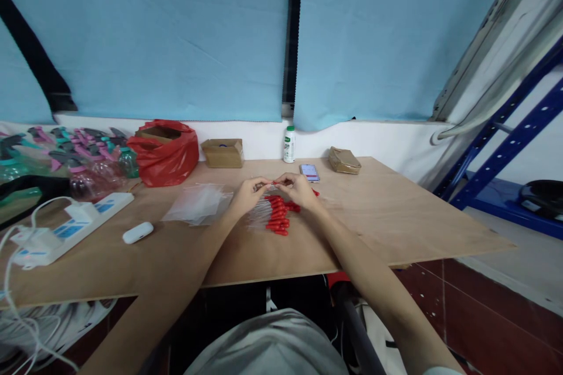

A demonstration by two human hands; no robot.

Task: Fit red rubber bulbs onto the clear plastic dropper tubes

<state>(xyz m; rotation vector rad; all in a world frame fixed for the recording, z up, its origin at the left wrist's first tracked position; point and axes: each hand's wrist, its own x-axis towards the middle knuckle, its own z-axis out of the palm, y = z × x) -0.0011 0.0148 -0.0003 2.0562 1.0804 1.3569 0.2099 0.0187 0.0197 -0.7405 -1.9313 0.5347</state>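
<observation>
Behind the wooden table (417, 217) runs a white wall (396, 139), and above the table's far edge hang pale blue cloth panels (176, 35), a narrow dark gap (294, 29) parting two of them; to the table's right stands a blue metal rack (512, 135) with punched holes, dark red floor tiles (466, 293) spread below the table's right side, and soft light falls across the table

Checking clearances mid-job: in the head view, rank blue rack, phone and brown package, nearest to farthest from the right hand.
1. Phone: just beyond the right hand.
2. Brown package: farther back, right of phone.
3. Blue rack: far right, beyond the table.
</observation>
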